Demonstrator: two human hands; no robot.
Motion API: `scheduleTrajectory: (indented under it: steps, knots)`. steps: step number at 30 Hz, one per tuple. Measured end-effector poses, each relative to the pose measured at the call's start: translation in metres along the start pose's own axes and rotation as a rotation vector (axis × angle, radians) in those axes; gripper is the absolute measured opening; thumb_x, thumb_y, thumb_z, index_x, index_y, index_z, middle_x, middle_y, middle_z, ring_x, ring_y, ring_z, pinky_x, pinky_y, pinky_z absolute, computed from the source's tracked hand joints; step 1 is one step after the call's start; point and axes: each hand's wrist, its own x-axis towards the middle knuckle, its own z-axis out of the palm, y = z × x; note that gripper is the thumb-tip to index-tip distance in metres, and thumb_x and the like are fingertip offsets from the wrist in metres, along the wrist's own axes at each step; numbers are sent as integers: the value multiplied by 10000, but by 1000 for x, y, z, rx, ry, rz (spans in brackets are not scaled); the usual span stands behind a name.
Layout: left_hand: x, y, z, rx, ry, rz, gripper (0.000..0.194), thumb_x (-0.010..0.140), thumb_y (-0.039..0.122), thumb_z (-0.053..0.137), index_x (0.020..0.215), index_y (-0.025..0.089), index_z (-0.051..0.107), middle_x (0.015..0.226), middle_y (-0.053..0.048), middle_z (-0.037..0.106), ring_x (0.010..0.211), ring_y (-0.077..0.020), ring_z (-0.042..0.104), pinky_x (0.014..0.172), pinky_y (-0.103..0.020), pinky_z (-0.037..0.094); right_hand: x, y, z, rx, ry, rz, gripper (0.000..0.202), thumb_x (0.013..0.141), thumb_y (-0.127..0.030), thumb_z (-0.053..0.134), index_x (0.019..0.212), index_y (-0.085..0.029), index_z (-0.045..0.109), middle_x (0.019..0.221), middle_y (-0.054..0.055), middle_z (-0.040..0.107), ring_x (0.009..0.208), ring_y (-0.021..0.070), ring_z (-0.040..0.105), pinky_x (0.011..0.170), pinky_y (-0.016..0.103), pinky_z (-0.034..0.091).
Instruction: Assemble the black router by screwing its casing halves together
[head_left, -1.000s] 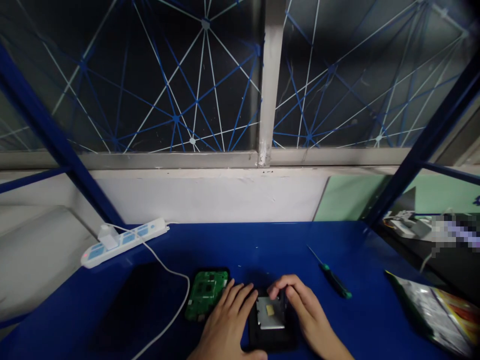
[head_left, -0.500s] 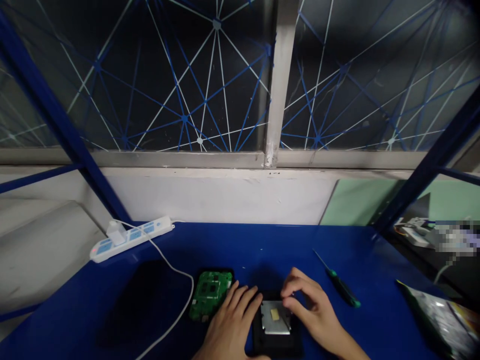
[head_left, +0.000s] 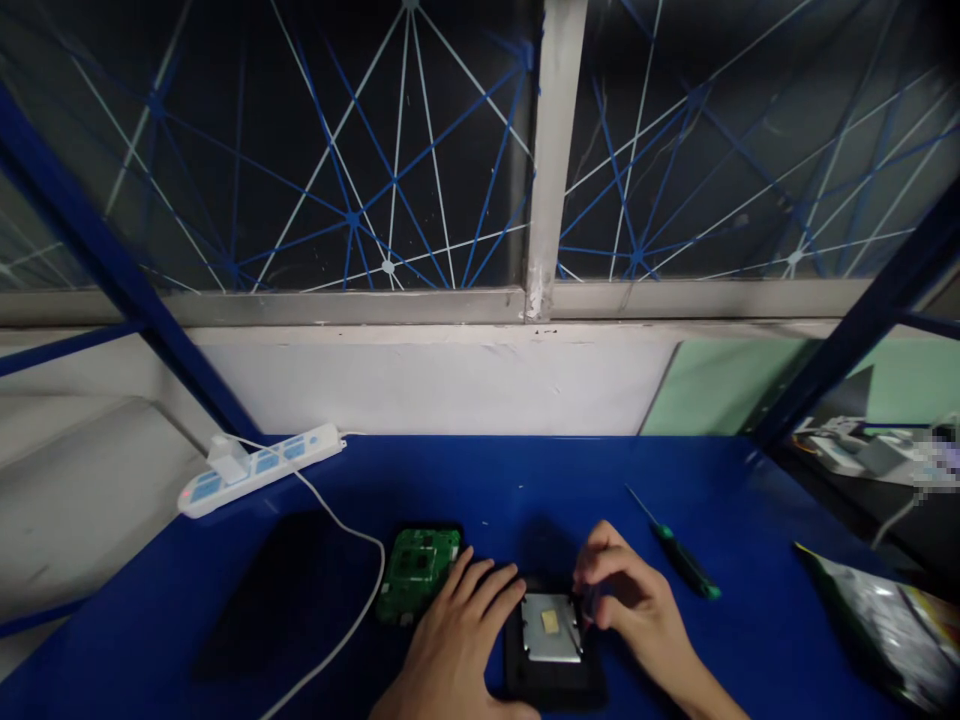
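A black plastic casing (head_left: 555,690) lies on the blue table, with a silver metal plate (head_left: 538,650) inside it and a pale yellow square pad (head_left: 551,622) on the plate. My left hand (head_left: 465,630) lies palm down with fingers stretched out, between the casing and a green circuit board (head_left: 421,565), its fingertips close to the casing's left edge. My right hand (head_left: 630,590) is curled at the plate's right edge, thumb and fingers bent together. What it pinches is dark and too blurred to name.
A green-handled screwdriver (head_left: 688,565) lies to the right. Beyond it sits a shiny plastic bag (head_left: 885,620). On the left are a white power strip (head_left: 262,468) with a plug and a white cable (head_left: 352,625). Blue frame posts (head_left: 832,350) and a window stand behind.
My right hand has shifted slightly right, from over the plate's upper right corner to its right edge. My left hand stays almost in place. The view has tilted a little.
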Motion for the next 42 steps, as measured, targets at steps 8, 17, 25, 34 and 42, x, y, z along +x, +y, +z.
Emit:
scheduleTrajectory:
  steps: [8,17,25,34,42]
  knots:
    - [-1,3,-1,-7,-3,-35,1054,556,577,894,1481,338,447,1554,-11,457,1429,-377,387,1238,-600,181,-4,-2,2,-131,-9,21,134,948,-318,625,1006,-250,725,869,76,744,763,209,697,705,348,594]
    - [1,0,5,30,-14,-28,1022,589,632,861,1473,314,458,1540,-28,475,1425,-391,382,1227,-601,217,-11,6,1,-192,-19,-166,194,872,-394,723,1012,-267,679,979,96,686,875,245,682,753,390,600]
    - [-1,3,0,-7,-3,-27,1010,601,618,860,1477,329,448,1549,-16,462,1419,-363,399,1243,-575,169,-12,10,5,-315,128,-188,242,934,-206,638,1166,-272,654,903,67,722,691,185,722,621,298,621]
    - [1,-13,13,70,13,79,992,688,738,741,1507,292,402,1552,-31,458,1395,-363,432,1240,-572,188,-13,6,4,-259,35,-345,144,1008,-287,509,1093,-247,617,994,93,684,779,192,720,661,332,625]
    - [-1,-14,14,76,55,98,983,698,757,719,1507,300,399,1548,-19,463,1385,-347,449,1241,-552,205,-14,3,10,-418,76,-494,227,905,-85,632,1093,-213,631,770,31,609,656,161,607,552,289,541]
